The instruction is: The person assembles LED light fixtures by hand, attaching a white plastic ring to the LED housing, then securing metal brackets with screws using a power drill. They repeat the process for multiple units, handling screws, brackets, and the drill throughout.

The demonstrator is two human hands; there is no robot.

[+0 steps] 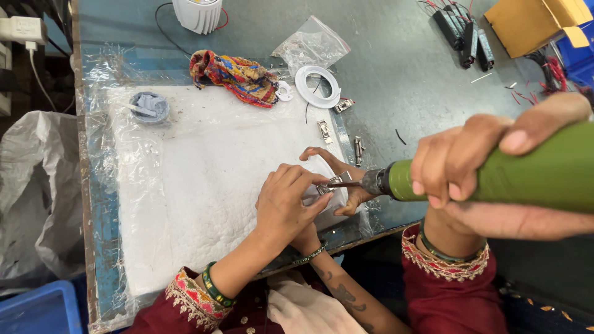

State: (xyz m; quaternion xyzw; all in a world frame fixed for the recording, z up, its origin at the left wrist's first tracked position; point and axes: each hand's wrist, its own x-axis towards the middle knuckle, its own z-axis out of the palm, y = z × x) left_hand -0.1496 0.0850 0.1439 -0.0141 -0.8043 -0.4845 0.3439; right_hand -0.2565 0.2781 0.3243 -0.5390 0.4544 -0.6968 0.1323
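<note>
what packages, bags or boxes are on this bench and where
Clear zip bag: top middle of the bench, crumpled, see-through.
Cardboard box: top right corner, brown, flaps open.
Plastic bag: off the bench's left edge, large, grey-white, crumpled.
Blue bin: bottom left corner, only partly seen.
No labels, signs or screens show.

Yellow carton (pixel 532 23), clear bag (pixel 311 44).

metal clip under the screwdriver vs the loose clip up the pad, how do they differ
The held clip is pinned by the left hand; the loose clip lies untouched. The held clip meets the tip of the screwdriver gripped by the right hand; the loose clip has no tool on it. Both are small, silvery metal.
</note>
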